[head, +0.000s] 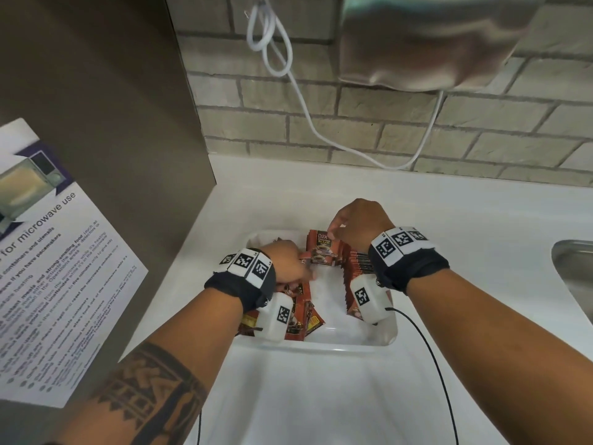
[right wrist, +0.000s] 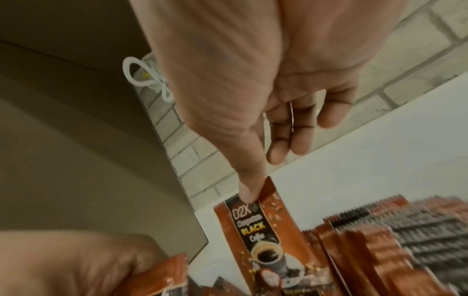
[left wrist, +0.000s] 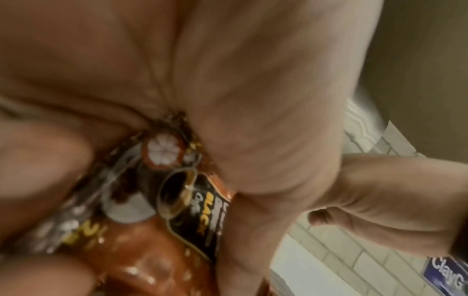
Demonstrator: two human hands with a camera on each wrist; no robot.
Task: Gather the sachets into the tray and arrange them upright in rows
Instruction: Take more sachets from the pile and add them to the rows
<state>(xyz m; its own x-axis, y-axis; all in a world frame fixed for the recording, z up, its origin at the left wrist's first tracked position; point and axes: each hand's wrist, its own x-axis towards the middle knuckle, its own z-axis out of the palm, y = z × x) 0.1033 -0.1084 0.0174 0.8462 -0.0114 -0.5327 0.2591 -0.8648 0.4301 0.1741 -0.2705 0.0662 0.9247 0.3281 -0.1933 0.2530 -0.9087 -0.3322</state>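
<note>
sorting coffee sachets upright in a white tray on the bench.
the right hand pinches the top edge of an upright sachet at the head of the standing row, its other fingers loosely extended; the left hand curls around a few loose sachets from the flat pile. the packets look light, thin, glossy and probably slippery, so a pinch at the crimped top seam suits them best.

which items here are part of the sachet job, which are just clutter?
Job:
white tray
upright row of sachets
front sachet, right hand pinching its top
loose sachets
left hand gripping some

Clutter:
microwave notice
white cable
sink
</note>
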